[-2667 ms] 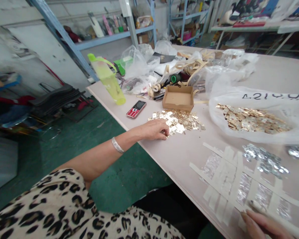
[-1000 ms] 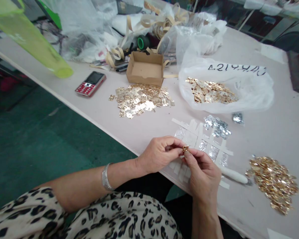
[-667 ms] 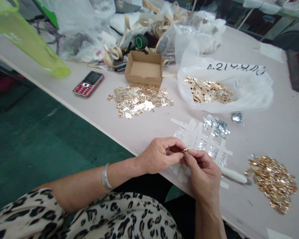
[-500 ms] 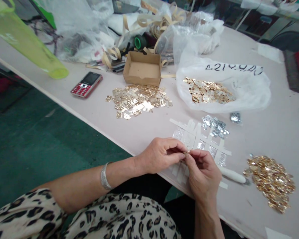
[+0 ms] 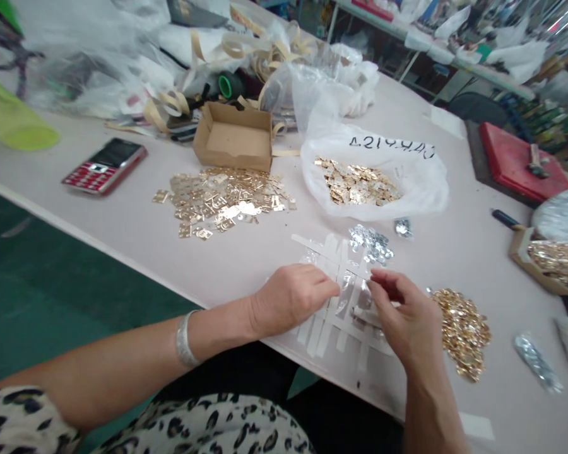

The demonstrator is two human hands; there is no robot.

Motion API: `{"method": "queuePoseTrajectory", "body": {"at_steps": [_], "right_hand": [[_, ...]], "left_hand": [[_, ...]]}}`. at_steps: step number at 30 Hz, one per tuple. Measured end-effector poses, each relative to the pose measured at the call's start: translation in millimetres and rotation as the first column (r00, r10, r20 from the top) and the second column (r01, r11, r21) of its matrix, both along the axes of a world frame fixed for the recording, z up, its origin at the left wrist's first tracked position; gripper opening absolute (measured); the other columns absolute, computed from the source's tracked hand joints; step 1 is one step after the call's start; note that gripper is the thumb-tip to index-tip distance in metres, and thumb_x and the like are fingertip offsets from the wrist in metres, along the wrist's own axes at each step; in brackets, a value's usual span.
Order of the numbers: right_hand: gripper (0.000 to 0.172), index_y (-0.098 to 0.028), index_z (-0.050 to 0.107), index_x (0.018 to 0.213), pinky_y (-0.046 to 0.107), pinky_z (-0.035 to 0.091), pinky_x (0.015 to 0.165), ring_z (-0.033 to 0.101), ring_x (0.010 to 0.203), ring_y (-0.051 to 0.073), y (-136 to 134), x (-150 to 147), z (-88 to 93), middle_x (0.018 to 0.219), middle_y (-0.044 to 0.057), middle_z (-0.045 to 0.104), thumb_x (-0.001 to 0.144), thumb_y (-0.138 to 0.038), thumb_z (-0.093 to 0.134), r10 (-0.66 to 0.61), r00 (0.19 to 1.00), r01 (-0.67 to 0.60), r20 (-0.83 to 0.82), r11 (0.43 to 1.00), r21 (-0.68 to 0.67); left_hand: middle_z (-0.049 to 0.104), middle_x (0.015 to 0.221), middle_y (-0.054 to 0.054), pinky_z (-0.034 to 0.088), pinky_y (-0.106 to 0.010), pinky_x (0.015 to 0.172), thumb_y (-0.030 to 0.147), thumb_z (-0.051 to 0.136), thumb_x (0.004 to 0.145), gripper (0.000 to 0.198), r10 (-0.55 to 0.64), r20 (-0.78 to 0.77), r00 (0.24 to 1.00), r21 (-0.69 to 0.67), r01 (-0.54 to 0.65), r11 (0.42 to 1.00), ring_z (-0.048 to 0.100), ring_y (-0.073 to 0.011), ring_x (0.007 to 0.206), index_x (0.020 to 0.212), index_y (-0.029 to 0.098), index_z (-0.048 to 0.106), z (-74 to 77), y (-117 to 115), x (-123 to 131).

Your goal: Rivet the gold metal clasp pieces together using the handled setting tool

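Observation:
My left hand (image 5: pixel 296 299) is closed in a pinch above the taped patch (image 5: pixel 334 302) of white strips and clear film. Whatever its fingers hold is hidden. To the right, my right hand (image 5: pixel 409 318) has its thumb and index fingertips close together. Anything between them is too small to make out. A white-handled tool (image 5: pixel 366 315) lies partly under this hand. Just beyond its fingertips is a pile of small silver discs (image 5: pixel 372 243). Right of the hand lies a heap of shiny gold pieces (image 5: pixel 461 331).
Flat gold plates (image 5: pixel 222 198) are spread before a cardboard box (image 5: pixel 234 139). More lie in a white plastic bag (image 5: pixel 435 189). A red phone (image 5: pixel 105 167) is near the table's left edge. At right are a red block (image 5: pixel 520 161) and a carton of gold parts (image 5: pixel 520 261).
My hands were together at a small gold piece and are now apart, the right one moved to the right. The view has swung right, showing more of the table there.

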State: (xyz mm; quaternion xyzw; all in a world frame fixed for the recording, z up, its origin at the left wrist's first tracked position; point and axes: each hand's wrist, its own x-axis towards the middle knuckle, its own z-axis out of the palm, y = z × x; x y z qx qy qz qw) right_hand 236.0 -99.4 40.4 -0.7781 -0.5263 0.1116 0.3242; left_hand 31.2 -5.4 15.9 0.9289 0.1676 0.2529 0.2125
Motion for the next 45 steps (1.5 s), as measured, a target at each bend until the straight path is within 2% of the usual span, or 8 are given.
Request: {"method": "queuePoseTrajectory", "body": {"at_steps": [5, 14, 20, 23, 26, 28, 38, 45], "right_hand": [[0.024, -0.022, 0.071, 0.103, 0.032, 0.053, 0.071, 0.066, 0.071, 0.016, 33, 49, -14.2, 0.092, 0.004, 0.074, 0.087, -0.032, 0.056, 0.167, 0.973, -0.163, 0.162, 0.986, -0.034], [0.025, -0.025, 0.069, 0.106, 0.033, 0.051, 0.083, 0.068, 0.091, 0.019, 65, 68, -15.3, 0.102, 0.003, 0.074, 0.091, -0.022, 0.049, 0.489, 0.804, -0.432, 0.338, 0.871, -0.233], [0.019, -0.023, 0.071, 0.098, 0.033, 0.049, 0.074, 0.067, 0.076, 0.019, 66, 66, -6.8, 0.086, 0.004, 0.073, 0.085, -0.024, 0.058, 0.425, 0.842, -0.347, 0.332, 0.898, -0.269], [0.02, -0.022, 0.071, 0.099, 0.031, 0.051, 0.069, 0.066, 0.07, 0.016, 51, 48, -4.8, 0.08, 0.002, 0.072, 0.082, -0.031, 0.066, 0.247, 0.969, -0.243, 0.002, 0.955, -0.172], [0.03, -0.02, 0.068, 0.101, 0.028, 0.052, 0.064, 0.065, 0.07, 0.015, 32, 23, -5.2, 0.082, 0.003, 0.071, 0.08, -0.04, 0.072, 0.211, 0.886, -0.296, -0.412, 0.943, -0.154], [0.03, -0.02, 0.068, 0.1, 0.027, 0.053, 0.065, 0.065, 0.071, 0.014, 24, 9, -5.6, 0.082, 0.003, 0.071, 0.08, -0.041, 0.072, 0.243, 0.829, -0.378, -0.504, 0.907, -0.184], [0.013, -0.022, 0.066, 0.093, 0.025, 0.05, 0.065, 0.064, 0.068, 0.012, 36, -14, 5.4, 0.077, -0.002, 0.071, 0.084, -0.032, 0.064, 0.419, 0.862, -0.498, -0.285, 0.804, -0.325], [0.015, -0.023, 0.066, 0.094, 0.029, 0.051, 0.067, 0.066, 0.071, 0.014, 46, -23, 11.6, 0.08, -0.002, 0.072, 0.08, -0.022, 0.06, 0.461, 0.87, -0.488, -0.177, 0.751, -0.444]], "left_hand": [[0.069, 0.092, -0.006, 0.054, -0.032, 0.086, 0.014, 0.048, 0.098, 0.017, -0.077, -0.085, 0.993, 0.274, 0.097, 0.957, 0.063, -0.0191, 0.097, 0.094, 0.015, 0.065, -8.8, -1, -1], [0.066, 0.113, -0.009, 0.051, -0.037, 0.097, 0.022, 0.048, 0.1, 0.019, -0.101, -0.145, 0.984, 0.222, 0.131, 0.966, 0.058, -0.0231, 0.112, 0.111, 0.017, 0.063, -8.8, -6, -13], [0.067, 0.116, -0.009, 0.05, -0.039, 0.099, 0.019, 0.05, 0.099, 0.017, -0.103, -0.198, 0.975, 0.251, 0.152, 0.956, 0.056, -0.0262, 0.119, 0.104, 0.017, 0.066, -4.4, -5, -13], [0.066, 0.12, -0.008, 0.051, -0.039, 0.098, 0.019, 0.048, 0.099, 0.019, -0.095, -0.182, 0.979, 0.244, 0.139, 0.96, 0.056, -0.0277, 0.122, 0.105, 0.017, 0.067, -6.0, -6, -16], [0.064, 0.126, -0.009, 0.049, -0.04, 0.101, 0.019, 0.049, 0.099, 0.02, -0.065, -0.141, 0.988, 0.242, 0.098, 0.965, 0.055, -0.0271, 0.124, 0.11, 0.016, 0.065, -10.3, -10, -19], [0.063, 0.128, -0.01, 0.048, -0.04, 0.104, 0.019, 0.051, 0.098, 0.02, -0.054, -0.111, 0.992, 0.249, 0.08, 0.965, 0.055, -0.0263, 0.125, 0.112, 0.015, 0.064, -12.2, -13, -21], [0.062, 0.105, -0.01, 0.052, -0.037, 0.096, 0.019, 0.048, 0.099, 0.02, -0.04, -0.161, 0.986, 0.164, 0.067, 0.984, 0.058, -0.0215, 0.105, 0.11, 0.015, 0.064, -6.9, -15, -22], [0.063, 0.113, -0.012, 0.051, -0.039, 0.099, 0.02, 0.048, 0.099, 0.022, -0.054, -0.148, 0.988, 0.163, 0.078, 0.983, 0.056, -0.0239, 0.114, 0.112, 0.014, 0.064, -13.0, -14, -23]]}}
